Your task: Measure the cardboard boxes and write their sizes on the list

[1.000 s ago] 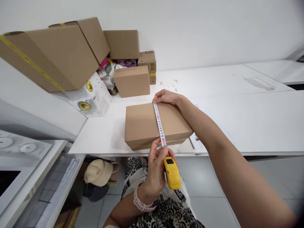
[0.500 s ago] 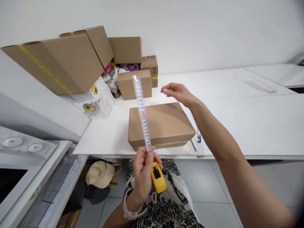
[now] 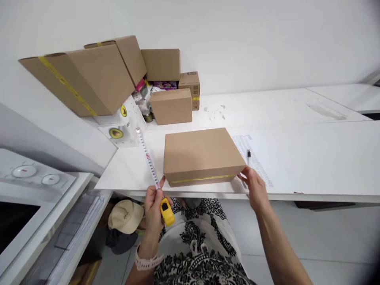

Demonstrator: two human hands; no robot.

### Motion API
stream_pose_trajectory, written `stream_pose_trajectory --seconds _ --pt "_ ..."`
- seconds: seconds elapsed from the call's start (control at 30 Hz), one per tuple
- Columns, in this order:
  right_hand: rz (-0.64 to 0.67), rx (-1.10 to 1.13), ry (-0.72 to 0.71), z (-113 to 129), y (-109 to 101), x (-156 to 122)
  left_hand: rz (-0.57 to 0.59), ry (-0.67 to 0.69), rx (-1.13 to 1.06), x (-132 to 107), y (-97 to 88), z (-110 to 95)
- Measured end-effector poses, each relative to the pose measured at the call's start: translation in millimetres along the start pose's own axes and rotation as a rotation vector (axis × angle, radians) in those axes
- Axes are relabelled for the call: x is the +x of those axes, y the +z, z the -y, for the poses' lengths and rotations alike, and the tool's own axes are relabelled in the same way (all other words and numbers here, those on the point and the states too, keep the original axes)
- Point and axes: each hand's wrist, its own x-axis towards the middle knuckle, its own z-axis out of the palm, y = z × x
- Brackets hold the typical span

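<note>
A closed cardboard box [image 3: 200, 152] with yellow tape along its front side lies near the front edge of the white table [image 3: 124, 174]. My left hand [image 3: 154, 204] is wrapped around a yellow tape measure [image 3: 167, 213]. Its white blade [image 3: 148, 160] sticks out up and to the left, beside the box. One finger of that hand reaches to the box's left front corner. At the right front corner, my right hand [image 3: 254, 184] grips the box, fingertips partly hidden under the edge. A printed sheet [image 3: 261, 170] with a black-capped pen [image 3: 248, 154] lies right of the box.
Large cardboard boxes [image 3: 97, 79] are stacked on a white avocado-print box [image 3: 117, 132] at the back left. A smaller carton [image 3: 172, 107] stands beside them. A white microwave [image 3: 35, 178] is at the left, with caps [image 3: 126, 217] below on a low shelf.
My left hand has swung the tape measure left and down, off the box's top. My right hand has come down from above the table to the box's right front corner.
</note>
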Motion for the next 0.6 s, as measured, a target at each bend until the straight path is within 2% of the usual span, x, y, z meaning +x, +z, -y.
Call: stream_pose_trajectory --seconds 0.07,0.13,0.3,0.43,0.53,0.6 --pt "0.081 -0.042 -0.018 -3.0 3.4 -15.8 0.042 -0.053 0.008 2.8 4.3 -1.2" --pt "0.108 -0.153 -0.096 6.8 5.3 -29.0 0.073 -0.062 0.006 5.4 7.0 -14.8" --pt "0.047 -0.327 -0.299 60.3 11.3 -43.2 0.137 0.031 0.02 15.5 14.6 -75.7" --pt "-0.079 -0.32 -0.328 85.2 25.1 -24.8 0.191 -0.009 0.057 20.9 32.6 -105.9" --pt "-0.098 -0.346 -0.329 90.1 33.8 0.3 0.149 0.099 0.041 5.7 46.3 -111.8" --pt "-0.108 -0.443 -0.4 95.8 37.6 17.0 0.195 0.086 0.037 -11.2 52.4 -109.9"
